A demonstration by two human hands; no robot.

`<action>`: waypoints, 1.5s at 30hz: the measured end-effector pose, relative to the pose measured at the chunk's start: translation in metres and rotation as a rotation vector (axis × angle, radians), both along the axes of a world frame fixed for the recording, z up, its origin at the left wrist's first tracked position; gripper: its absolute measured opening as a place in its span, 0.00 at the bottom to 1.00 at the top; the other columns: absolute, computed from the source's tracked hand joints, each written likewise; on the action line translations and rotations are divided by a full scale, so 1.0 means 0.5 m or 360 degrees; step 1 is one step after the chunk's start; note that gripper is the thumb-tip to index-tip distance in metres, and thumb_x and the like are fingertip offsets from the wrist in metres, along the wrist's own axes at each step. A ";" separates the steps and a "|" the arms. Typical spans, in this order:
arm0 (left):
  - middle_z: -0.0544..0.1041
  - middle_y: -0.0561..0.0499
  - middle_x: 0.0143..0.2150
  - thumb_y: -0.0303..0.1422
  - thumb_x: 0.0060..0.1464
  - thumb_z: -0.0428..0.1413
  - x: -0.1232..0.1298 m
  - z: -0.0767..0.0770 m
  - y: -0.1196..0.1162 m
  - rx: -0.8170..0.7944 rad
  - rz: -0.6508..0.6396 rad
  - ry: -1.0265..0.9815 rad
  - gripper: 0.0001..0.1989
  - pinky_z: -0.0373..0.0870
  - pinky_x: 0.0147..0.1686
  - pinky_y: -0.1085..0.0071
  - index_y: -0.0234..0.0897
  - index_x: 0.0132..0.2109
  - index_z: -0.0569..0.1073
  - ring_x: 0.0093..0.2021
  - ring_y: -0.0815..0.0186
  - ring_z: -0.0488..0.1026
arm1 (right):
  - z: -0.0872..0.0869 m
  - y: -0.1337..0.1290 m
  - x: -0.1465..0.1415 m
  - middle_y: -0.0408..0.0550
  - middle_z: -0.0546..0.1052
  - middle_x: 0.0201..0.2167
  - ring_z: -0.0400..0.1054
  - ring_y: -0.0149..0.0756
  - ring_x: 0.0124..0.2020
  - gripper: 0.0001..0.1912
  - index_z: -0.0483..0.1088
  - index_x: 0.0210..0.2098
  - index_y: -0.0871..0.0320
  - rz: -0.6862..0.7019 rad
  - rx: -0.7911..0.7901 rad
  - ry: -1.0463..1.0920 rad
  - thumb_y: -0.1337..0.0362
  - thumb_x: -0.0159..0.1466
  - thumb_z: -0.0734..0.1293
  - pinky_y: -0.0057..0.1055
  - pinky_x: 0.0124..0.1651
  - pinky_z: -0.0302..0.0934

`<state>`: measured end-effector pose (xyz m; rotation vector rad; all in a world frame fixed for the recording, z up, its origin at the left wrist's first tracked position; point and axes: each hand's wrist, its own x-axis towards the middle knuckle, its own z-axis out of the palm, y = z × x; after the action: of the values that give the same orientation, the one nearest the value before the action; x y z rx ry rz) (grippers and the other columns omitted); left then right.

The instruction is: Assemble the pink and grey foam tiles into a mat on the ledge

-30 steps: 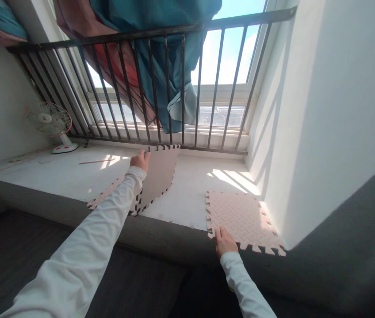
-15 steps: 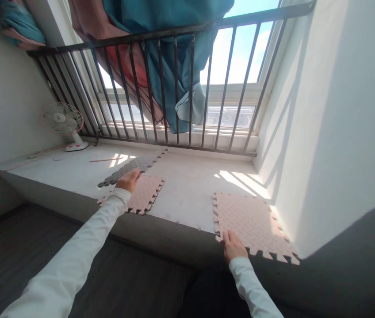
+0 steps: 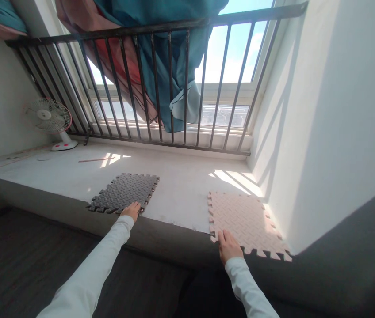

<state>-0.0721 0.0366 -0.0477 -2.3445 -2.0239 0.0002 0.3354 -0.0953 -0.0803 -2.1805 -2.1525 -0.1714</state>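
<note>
Left hand (image 3: 132, 211): fingers close together, laid on the near right corner of the dark mat (image 3: 124, 192); whether the thumb pinched from below could not be told. That mat lay beyond and leftward of these fingers, on the ledge (image 3: 181, 190); single sheet or stack, unclear.

Right hand (image 3: 230, 246): fingers close together at the near left corner of the pink mat (image 3: 243, 216); thumb hidden, grip not determinable. The pink mat spread beyond and rightward of these fingers, its near teeth seeming to overhang the ledge front.

Progress, as judged: both mats were down, textured faces up. Not done: no joint between them; ledge surface showed between the two sets of fingers, toothed edges well apart.
</note>
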 end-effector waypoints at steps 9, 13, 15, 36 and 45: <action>0.69 0.33 0.47 0.33 0.44 0.48 0.195 0.052 -0.050 -0.0021 -0.0122 0.0090 0.21 0.50 0.48 0.42 0.35 0.48 0.67 0.49 0.47 0.64 | 0.034 -0.001 0.009 0.56 0.61 0.53 0.52 0.39 0.54 0.29 0.57 0.53 0.62 0.0103 -0.0210 0.0159 0.73 0.50 0.57 0.32 0.54 0.46; 0.64 0.42 0.54 0.29 0.43 0.48 0.377 0.039 -0.147 -0.0122 -0.0633 -0.0007 0.26 0.45 0.57 0.57 0.36 0.53 0.61 0.54 0.61 0.59 | 0.019 -0.024 0.024 0.55 0.57 0.56 0.50 0.41 0.56 0.35 0.50 0.57 0.63 0.0073 -0.0114 0.0230 0.73 0.48 0.57 0.34 0.56 0.45; 0.61 0.42 0.56 0.31 0.45 0.47 0.465 0.023 -0.197 -0.0122 -0.1034 -0.0128 0.28 0.43 0.57 0.56 0.33 0.56 0.56 0.56 0.61 0.55 | -0.003 -0.058 0.030 0.54 0.54 0.57 0.49 0.43 0.56 0.34 0.48 0.57 0.62 -0.0046 0.0104 0.0273 0.71 0.50 0.57 0.37 0.56 0.45; 0.72 0.36 0.36 0.25 0.52 0.42 0.762 -0.061 -0.230 0.0355 -0.1086 -0.0032 0.14 0.65 0.29 0.60 0.26 0.42 0.69 0.36 0.56 0.68 | -0.063 -0.210 -0.037 0.52 0.65 0.50 0.57 0.47 0.51 0.21 0.64 0.46 0.49 -0.0656 -0.0297 0.0165 0.61 0.52 0.59 0.44 0.40 0.58; 0.72 0.34 0.36 0.24 0.51 0.43 0.758 0.017 -0.239 0.0090 -0.1052 -0.0070 0.15 0.65 0.27 0.60 0.26 0.40 0.71 0.36 0.54 0.69 | -0.056 -0.199 -0.040 0.53 0.67 0.48 0.59 0.48 0.48 0.19 0.66 0.43 0.50 -0.0684 -0.0357 0.0197 0.60 0.52 0.58 0.44 0.36 0.59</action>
<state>0.3068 -0.0827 -0.0393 -2.8603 -1.1499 -0.1284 0.3155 -0.1950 -0.1084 -2.6741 -1.6852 0.1882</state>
